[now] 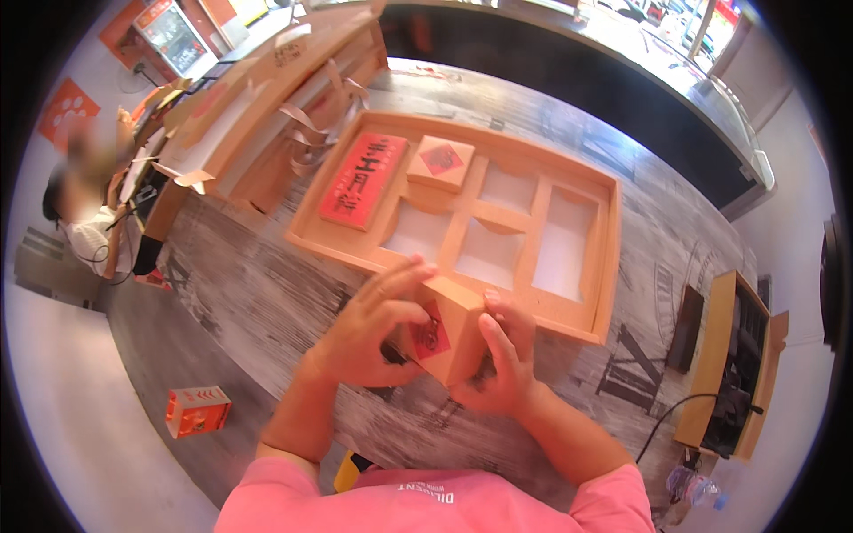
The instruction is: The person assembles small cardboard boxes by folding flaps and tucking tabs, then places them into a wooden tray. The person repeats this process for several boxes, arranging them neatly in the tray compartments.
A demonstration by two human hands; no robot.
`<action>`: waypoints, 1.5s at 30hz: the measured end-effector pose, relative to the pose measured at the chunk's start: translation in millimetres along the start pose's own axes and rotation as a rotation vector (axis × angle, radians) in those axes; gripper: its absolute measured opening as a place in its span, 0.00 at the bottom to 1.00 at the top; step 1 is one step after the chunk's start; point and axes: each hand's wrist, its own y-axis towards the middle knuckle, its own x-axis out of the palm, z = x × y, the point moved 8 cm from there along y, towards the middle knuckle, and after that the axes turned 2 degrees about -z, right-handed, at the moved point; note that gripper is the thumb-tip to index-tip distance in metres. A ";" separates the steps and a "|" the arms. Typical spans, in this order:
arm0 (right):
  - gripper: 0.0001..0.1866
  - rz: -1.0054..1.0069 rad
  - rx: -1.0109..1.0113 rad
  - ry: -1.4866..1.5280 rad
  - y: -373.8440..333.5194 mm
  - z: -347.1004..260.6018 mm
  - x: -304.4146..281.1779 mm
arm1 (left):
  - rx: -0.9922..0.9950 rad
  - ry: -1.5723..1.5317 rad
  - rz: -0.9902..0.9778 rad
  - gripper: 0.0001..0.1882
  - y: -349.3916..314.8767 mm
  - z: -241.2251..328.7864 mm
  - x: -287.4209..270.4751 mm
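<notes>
Between my two hands is a small tan cardboard box (458,322) with a red diamond label on one face, held tilted over the near edge of a tray. My left hand (378,324) has its fingers around the label side and far top edge. On the opposite side, my right hand (505,360) presses fingers and thumb against the box. Just beyond lies a tan cardboard tray (610,258) divided into several compartments with white bottoms. A flat red box (362,181) fills its left slot. Beside that, a matching small box (441,163) with a red diamond label sits in a far compartment.
At far left stand large cardboard cartons (258,98) with ribbon handles (306,133). To the right is an open carton (706,373) with dark contents, near a cable and a plastic bottle (697,489). An orange box (198,411) lies at lower left. Another person (84,222) is at far left.
</notes>
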 end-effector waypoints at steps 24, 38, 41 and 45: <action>0.26 -0.248 0.083 -0.222 8.5 6.8 8.0 | -0.209 0.327 -0.211 0.27 74.3 -52.2 -53.1; 0.24 -0.240 0.086 -0.197 11.1 7.7 9.6 | -0.270 0.367 -0.520 0.24 95.4 -93.4 -21.0; 0.23 -0.229 0.068 -0.225 5.2 9.5 9.6 | -0.264 0.313 -0.542 0.23 99.5 -91.6 -16.2; 0.22 -0.240 0.080 -0.227 8.5 6.0 8.6 | -0.355 0.162 -0.480 0.25 93.1 -92.7 -20.6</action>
